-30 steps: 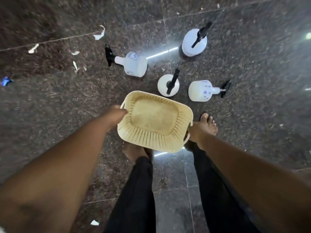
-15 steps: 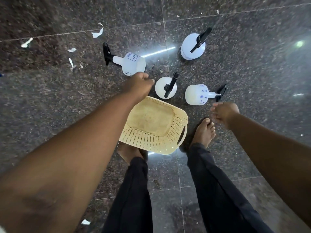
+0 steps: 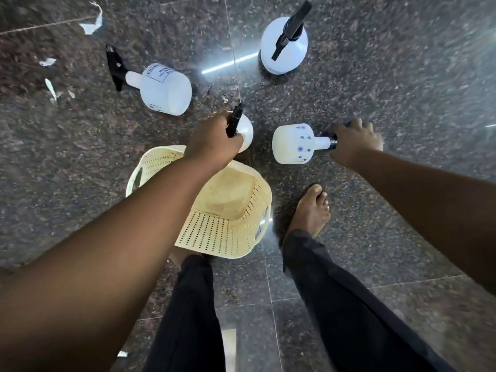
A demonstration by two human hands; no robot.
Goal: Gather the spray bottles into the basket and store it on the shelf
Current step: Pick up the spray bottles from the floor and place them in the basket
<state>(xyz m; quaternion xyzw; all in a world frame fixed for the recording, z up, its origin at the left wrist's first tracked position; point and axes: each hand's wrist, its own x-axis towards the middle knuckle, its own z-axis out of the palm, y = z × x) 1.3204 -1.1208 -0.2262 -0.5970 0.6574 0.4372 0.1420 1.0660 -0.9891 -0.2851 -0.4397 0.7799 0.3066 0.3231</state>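
A cream perforated basket sits on the dark stone floor between my feet, partly hidden by my left forearm. My left hand is closed around the black sprayer head of an upright white bottle just beyond the basket. My right hand grips the black head of a white bottle with blue flowers lying on its side. A third white bottle with a printed label lies on its side at the upper left. A fourth bottle stands upright at the top.
My bare right foot is beside the basket; my legs in dark trousers fill the bottom. Scraps of white paper lie on the polished floor at the upper left. No shelf is in view.
Both hands have left the basket, which now rests on the floor. My left hand moved forward onto the upright bottle's sprayer, and my right hand reached out and took the flowered bottle's head.
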